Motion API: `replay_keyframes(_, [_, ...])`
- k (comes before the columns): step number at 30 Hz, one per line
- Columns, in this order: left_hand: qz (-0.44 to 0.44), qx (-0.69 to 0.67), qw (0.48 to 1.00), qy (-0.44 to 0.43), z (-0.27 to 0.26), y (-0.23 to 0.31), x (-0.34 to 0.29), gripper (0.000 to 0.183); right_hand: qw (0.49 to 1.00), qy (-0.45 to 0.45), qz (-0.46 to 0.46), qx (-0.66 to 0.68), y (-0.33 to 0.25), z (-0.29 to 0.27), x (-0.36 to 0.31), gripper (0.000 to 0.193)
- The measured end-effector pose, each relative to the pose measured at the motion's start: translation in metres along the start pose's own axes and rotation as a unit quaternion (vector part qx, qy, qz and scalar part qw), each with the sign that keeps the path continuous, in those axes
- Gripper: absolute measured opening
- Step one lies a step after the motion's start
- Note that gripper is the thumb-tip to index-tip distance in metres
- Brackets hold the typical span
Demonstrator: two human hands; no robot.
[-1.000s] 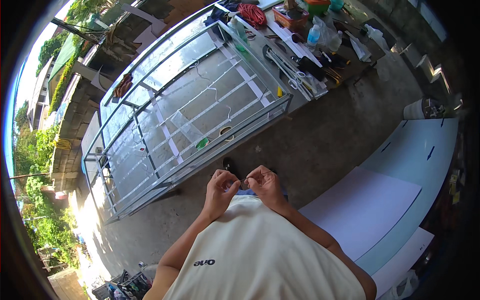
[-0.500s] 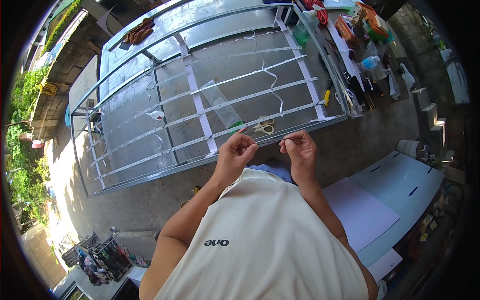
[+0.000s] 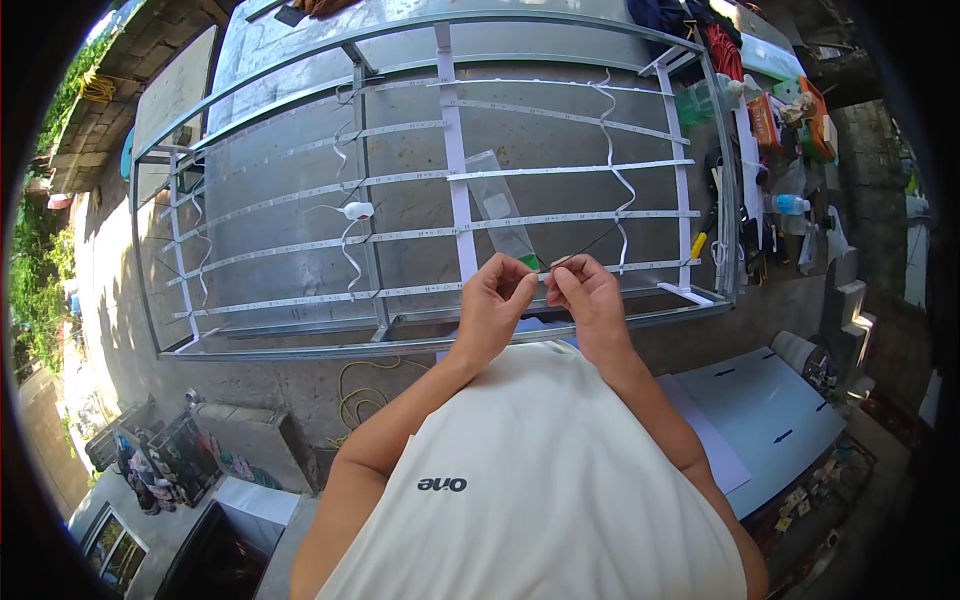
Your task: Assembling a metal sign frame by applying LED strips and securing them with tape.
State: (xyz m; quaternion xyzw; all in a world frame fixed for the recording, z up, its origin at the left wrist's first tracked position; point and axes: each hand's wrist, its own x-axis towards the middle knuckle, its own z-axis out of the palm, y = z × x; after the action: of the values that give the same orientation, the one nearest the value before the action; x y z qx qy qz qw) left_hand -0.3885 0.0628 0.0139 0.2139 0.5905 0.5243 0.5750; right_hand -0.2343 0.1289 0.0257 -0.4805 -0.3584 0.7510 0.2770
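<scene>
My left hand [image 3: 497, 305] and my right hand [image 3: 592, 305] meet above the near side of a metal frame [image 3: 270, 353]. Thumb and fingers of each are pinched on a thin black cable tie [image 3: 598, 241], whose tail slants up to the right. Just beyond my fingers, white LED strips [image 3: 560, 217] run lengthwise over white crossbars [image 3: 457, 150]. White zigzag wires [image 3: 622, 185] link several strips. A clear plastic bag [image 3: 497, 205] with a green end lies under the strips, partly behind my left hand. How the tie sits between my fingertips is too small to tell.
A yellow-handled tool [image 3: 698, 245] lies at the frame's right end. Farther right are a water bottle [image 3: 790, 204], an orange box [image 3: 764, 122] and bags. Pale blue sheets [image 3: 760, 415] lie at lower right, and a yellow cord [image 3: 348, 400] is on the floor.
My hands have come together, fingertips nearly touching; before, they were apart, the tie stretching from my right hand. The view has shifted, and the scissors seen earlier beyond my hands no longer show.
</scene>
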Motion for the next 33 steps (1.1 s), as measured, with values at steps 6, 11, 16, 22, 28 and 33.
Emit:
replay_keyframes(6, [0.055,0.082,0.991,0.089,-0.006,-0.016,0.011,0.010,0.998,-0.031,0.032,-0.036,0.001,0.008,0.032,0.012])
replay_keyframes(11, [0.095,0.140,0.981,0.092,-0.013,-0.013,0.020,0.009,0.994,-0.032,0.023,-0.102,0.000,0.013,0.048,0.010])
replay_keyframes(16, [0.070,0.141,0.983,0.098,-0.030,-0.001,0.030,0.016,0.886,-0.064,-0.146,-0.435,0.001,0.019,0.051,0.011])
replay_keyframes(22, [-0.023,0.082,0.995,0.055,-0.043,-0.017,0.030,0.018,0.789,-0.098,-0.272,-0.542,0.011,0.036,0.050,0.015])
replay_keyframes(28, [-0.021,-0.084,0.995,-0.047,-0.072,-0.035,0.034,0.029,0.972,-0.107,0.159,-0.137,0.014,0.030,0.060,0.010])
replay_keyframes(33, [-0.004,-0.111,0.991,-0.076,-0.083,-0.037,0.035,0.028,0.966,-0.129,0.148,-0.165,0.017,0.036,0.058,0.006])
